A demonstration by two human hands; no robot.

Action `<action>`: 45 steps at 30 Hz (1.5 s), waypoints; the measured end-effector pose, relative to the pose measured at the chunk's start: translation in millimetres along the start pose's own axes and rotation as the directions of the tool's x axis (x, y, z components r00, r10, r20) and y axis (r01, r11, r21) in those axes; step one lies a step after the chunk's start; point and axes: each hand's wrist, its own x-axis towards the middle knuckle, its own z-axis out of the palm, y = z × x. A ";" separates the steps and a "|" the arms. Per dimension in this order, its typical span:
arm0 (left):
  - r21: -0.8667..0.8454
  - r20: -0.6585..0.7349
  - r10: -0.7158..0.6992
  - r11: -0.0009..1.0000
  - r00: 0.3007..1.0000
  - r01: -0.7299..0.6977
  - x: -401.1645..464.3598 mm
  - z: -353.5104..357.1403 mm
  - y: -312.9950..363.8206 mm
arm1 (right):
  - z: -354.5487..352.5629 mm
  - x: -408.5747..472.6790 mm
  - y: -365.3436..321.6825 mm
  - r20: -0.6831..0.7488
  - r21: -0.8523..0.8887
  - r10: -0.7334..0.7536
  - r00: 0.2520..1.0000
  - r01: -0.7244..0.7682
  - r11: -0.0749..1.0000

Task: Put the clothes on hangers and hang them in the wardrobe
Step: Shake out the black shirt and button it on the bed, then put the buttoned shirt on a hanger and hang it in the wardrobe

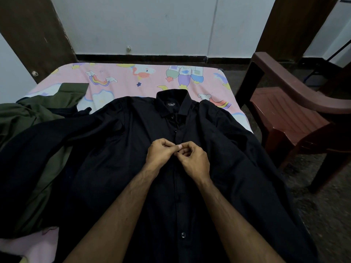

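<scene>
Both forearms bare, reaching forward from the body and converging toward the middle. Left hand and right hand meet knuckle to knuckle, touching at the fingertips. Fingers of both curled inward; thumbs and forefingers pinched together on the front of the black shirt at its button line. One pale fingernail shows at the meeting point. Wrists bent slightly downward, backs of the hands facing up. Elbows out of view.
</scene>
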 end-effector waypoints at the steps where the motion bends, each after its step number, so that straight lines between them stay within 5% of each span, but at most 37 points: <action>1: 0.029 -0.015 -0.004 1.000 1.000 0.004 0.2 0.5 1.0 | -0.6 -0.3 -0.1 0.015 -0.001 0.004 1.000 -0.004 1.000; 9: 0.108 -0.089 0.034 0.994 0.995 -0.024 -4.5 5.2 0.6 | -6.9 6.8 5.3 0.111 0.052 0.014 0.994 -0.020 0.998; 15: 0.081 -0.155 0.119 0.991 0.981 -0.107 -5.0 10.4 -8.5 | -2.8 7.3 6.9 0.052 -0.008 -0.007 0.999 0.008 1.000; 24: -0.047 -0.043 0.193 0.980 0.980 -0.194 2.0 1.6 -24.3 | 6.6 7.2 9.6 -0.029 -0.077 -0.067 0.997 0.064 0.995; 28: 0.125 0.024 0.231 0.965 0.973 -0.232 4.1 0.8 -26.6 | -0.7 4.9 7.9 0.078 -0.005 -0.047 0.996 0.048 0.999; 31: 0.415 0.117 0.299 0.851 0.947 -0.320 -8.7 -4.0 -25.0 | -20.5 -18.0 6.1 0.210 0.069 -0.053 0.976 0.040 0.997; 34: 0.594 0.282 0.256 0.710 0.925 -0.378 -53.1 -16.3 -29.0 | -46.3 -64.4 19.8 0.299 -0.159 -0.118 0.947 0.172 0.972; 37: 0.662 0.392 0.217 0.609 0.894 -0.438 -105.0 -47.2 -50.4 | -60.3 -129.6 36.4 0.347 -0.488 -0.175 0.921 0.337 0.805; 42: 0.518 0.518 0.181 0.711 0.836 -0.475 -172.8 -132.0 -52.2 | -73.3 -201.4 18.6 0.387 -0.632 -0.191 0.902 0.410 0.657; 45: 0.531 0.358 0.365 0.678 0.859 -0.509 -226.3 -185.0 -66.2 | -76.1 -222.1 -7.4 0.450 -0.640 -0.161 0.878 0.444 0.627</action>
